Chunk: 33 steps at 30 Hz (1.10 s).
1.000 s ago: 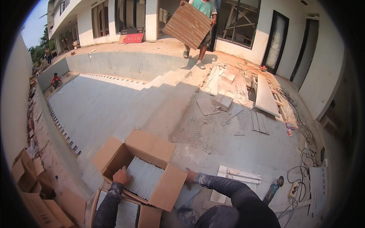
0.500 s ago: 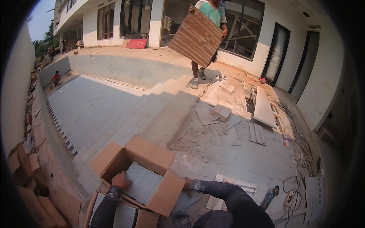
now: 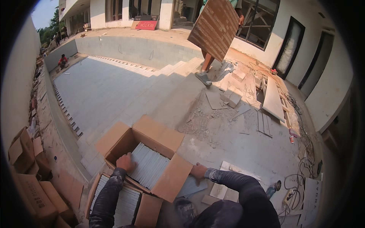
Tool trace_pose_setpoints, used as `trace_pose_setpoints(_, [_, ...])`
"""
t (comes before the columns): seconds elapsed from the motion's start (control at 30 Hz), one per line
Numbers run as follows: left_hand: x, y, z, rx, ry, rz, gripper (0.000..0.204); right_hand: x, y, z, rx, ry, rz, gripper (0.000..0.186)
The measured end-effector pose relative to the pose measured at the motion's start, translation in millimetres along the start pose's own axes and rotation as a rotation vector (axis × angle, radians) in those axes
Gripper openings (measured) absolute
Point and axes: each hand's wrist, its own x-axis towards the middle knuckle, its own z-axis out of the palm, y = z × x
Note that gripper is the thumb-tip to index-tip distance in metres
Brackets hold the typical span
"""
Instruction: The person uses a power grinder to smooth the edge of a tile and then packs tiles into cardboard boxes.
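Many tiles [image 3: 149,166], pale grey, thin, closely packed

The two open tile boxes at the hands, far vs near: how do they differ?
- Flaps: the far box has broad flaps spread at left, back and right; on the near box only the right flap shows clearly.
- Hands: the left hand reaches into the far box; the left forearm crosses above the near box.

Shared: both are brown cardboard, holding pale tiles stacked in rows.
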Motion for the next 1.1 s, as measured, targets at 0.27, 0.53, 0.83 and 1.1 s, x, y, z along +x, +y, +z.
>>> trace_pose_setpoints(0.27, [-1.1,6.3,-4.2,-0.011,-0.017,0.037,0.056,-40.6,-14.2,7.2,-0.015,0.101,-0.022,0.082])
trace_pose_setpoints(0.53, [-4.0,5.3,-2.6,-0.059,-0.065,-0.032,0.055,-3.8,-4.5,4.4,0.092,-0.148,-0.012,0.097])
trace_pose_setpoints(0.83, [21.0,-44.7,-185.5,-0.607,0.907,-0.112,0.061,1.6,16.6,34.9,0.172,-0.05,-0.108,0.104])
trace_pose_setpoints(1.1, [-15.9,-18.6,-221.9,-0.596,0.809,0.133,0.054,-5.2,0.5,25.7,0.164,-0.065,-0.038,0.116])
